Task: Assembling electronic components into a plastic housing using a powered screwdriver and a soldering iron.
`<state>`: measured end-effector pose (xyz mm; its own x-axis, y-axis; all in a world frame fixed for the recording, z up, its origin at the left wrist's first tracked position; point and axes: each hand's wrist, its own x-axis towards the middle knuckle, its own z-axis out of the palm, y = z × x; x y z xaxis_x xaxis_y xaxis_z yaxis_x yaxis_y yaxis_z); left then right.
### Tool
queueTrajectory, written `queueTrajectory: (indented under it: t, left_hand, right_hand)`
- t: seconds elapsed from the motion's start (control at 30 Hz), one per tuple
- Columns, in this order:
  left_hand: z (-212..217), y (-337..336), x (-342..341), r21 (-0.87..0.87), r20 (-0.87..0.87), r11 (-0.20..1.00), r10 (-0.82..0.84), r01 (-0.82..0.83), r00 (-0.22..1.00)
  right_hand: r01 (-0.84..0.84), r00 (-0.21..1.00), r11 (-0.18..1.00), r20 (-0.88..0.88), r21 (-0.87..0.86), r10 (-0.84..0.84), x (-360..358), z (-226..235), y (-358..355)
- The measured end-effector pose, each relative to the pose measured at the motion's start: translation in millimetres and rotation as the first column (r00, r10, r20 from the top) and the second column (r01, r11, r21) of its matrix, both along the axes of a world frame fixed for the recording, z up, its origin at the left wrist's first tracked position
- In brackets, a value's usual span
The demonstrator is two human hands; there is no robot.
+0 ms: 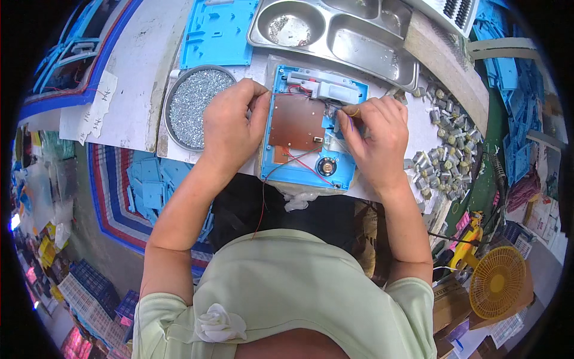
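While both hands work over it, as the head view shows, the flat pale blue plastic case (294,174) lies open on the white surface (131,90), in front of the person's chest. The right hand (382,137) is at the case's right side, and its grip looks clamped on a thin purple wire (351,123). The left hand (233,122) is at the left edge; its thumb and finger are close, but I cannot tell if that grip holds anything. A soft pinch seems best, since thin wires can snap. It would help to tuck each wire flat, away from the rim and the round black speaker (326,167), and not tug where it joins the flat brown board (296,122). One thin dark red wire (263,206) hangs over the near edge and could snag. The right fingers hide the wire ends, and the tiny joints are too small to see
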<state>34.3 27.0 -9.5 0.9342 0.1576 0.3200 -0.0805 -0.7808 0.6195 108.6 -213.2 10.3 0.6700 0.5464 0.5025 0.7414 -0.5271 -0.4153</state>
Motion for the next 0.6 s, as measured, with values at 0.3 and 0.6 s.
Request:
queueTrajectory:
  t: [0.3,0.6]
  left_hand:
    - [62,-57,8,-0.248,0.195,0.899,-0.318,0.36,0.928]
    - [41,-54,34,-0.451,-0.08,0.839,-0.378,0.305,0.922]
  right_hand:
    - [-0.009,0.959,0.933,-0.262,0.36,0.111,5,4,-8]
    - [0.079,0.841,0.904,-0.515,0.42,0.166,8,2,-16]
